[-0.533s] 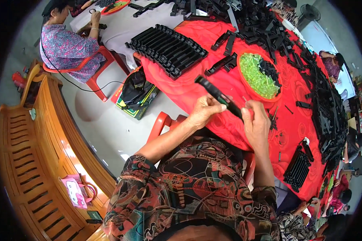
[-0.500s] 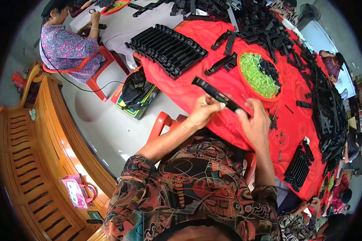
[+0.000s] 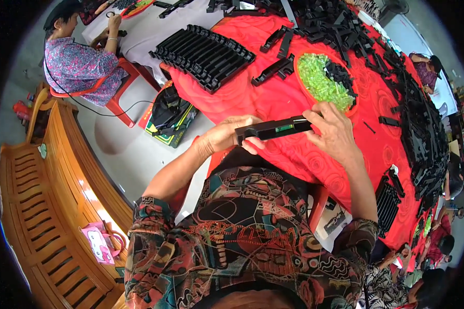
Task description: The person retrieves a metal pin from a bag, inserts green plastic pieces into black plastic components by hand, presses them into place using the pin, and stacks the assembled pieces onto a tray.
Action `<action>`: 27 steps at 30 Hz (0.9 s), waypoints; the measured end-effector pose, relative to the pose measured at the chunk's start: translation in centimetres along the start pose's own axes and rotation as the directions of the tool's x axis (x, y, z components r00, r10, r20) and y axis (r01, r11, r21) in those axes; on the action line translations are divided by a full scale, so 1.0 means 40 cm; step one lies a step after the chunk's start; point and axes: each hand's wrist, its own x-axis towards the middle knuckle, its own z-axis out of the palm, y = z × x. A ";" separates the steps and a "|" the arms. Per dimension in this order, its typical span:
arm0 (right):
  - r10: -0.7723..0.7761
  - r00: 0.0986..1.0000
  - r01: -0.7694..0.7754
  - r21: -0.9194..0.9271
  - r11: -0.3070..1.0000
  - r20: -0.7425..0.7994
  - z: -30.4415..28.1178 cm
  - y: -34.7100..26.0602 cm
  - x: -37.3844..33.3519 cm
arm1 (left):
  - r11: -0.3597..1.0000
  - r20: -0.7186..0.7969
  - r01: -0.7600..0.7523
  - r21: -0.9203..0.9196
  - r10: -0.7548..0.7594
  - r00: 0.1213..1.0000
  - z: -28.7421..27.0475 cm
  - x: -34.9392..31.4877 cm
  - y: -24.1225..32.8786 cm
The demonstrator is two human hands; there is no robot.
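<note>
A black spirit level [image 3: 265, 131] with a green vial [image 3: 284, 128] in its side lies nearly crosswise between my hands, above the red-covered table's near edge. My left hand [image 3: 226, 136] is closed around its left end, thumb behind and fingertips below. At the other end, the fingers of my right hand [image 3: 335, 133] pinch the body near the vial. Just beyond my right hand sits an orange-rimmed tray [image 3: 300, 82] holding bright green vials [image 3: 317, 82] and small black parts [image 3: 340, 77].
A row of black level bodies [image 3: 203, 56] stands at the far left of the red tablecloth [image 3: 314, 167]. Loose black bodies [image 3: 423, 139] pile up along the right and far side. Another person [image 3: 80, 67] sits at left, near a wooden bench [image 3: 41, 206]. Others work at far right.
The spirit level has swung from a steep slant to nearly crosswise, its vial side now facing up toward me. My left hand has shifted left to its end; my right hand now grips the other end.
</note>
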 end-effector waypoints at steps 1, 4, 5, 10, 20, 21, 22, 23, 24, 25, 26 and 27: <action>-0.015 1.000 0.015 0.011 1.000 0.027 -0.002 -0.007 0.005 | 1.000 -0.006 0.002 -0.002 -0.002 1.000 0.012 -0.004 0.007; -0.074 0.996 0.074 -0.001 0.997 0.045 -0.007 -0.035 0.014 | 0.999 0.248 0.026 -0.022 -0.020 0.969 0.048 0.006 0.008; -0.073 0.996 0.074 -0.003 0.997 0.045 -0.008 -0.039 0.019 | 1.000 0.247 -0.004 -0.022 0.010 0.969 0.064 0.004 0.010; -0.100 0.988 0.098 -0.017 0.995 -0.117 -0.034 -0.049 0.038 | 0.990 0.017 -0.005 -0.142 0.008 1.000 0.092 -0.006 -0.011; 0.010 0.998 -0.010 0.014 1.000 0.054 0.073 -0.063 -0.022 | 0.972 -0.161 0.017 -0.234 -0.056 0.985 0.055 -0.023 -0.123; -0.009 0.997 0.007 0.032 0.999 0.077 0.094 -0.065 -0.024 | 0.968 -0.172 0.020 -0.251 -0.064 0.983 0.049 -0.022 -0.148; -0.026 0.997 0.026 0.002 1.000 0.069 0.119 -0.067 -0.026 | 0.970 -0.222 0.029 -0.240 -0.084 0.971 0.043 -0.020 -0.171; -0.029 0.997 0.028 0.015 1.000 0.078 0.142 -0.069 -0.030 | 0.972 -0.272 0.040 -0.230 -0.104 0.957 0.040 -0.019 -0.191; -0.032 0.996 0.031 0.011 0.999 0.084 0.163 -0.070 -0.034 | 0.983 -0.302 0.040 -0.181 -0.095 0.948 0.041 -0.020 -0.212; -0.036 0.995 0.036 0.004 0.999 0.091 0.177 -0.069 -0.033 | 0.992 -0.313 0.038 -0.119 -0.074 0.947 0.053 -0.020 -0.211; -0.039 0.994 0.038 0.012 0.999 0.101 0.184 -0.068 -0.030 | 0.994 -0.329 0.042 -0.100 -0.073 0.942 0.059 -0.018 -0.211; -0.054 0.992 0.054 0.002 0.999 0.115 0.188 -0.067 -0.027 | 0.996 -0.343 0.047 -0.080 -0.072 0.936 0.058 -0.016 -0.213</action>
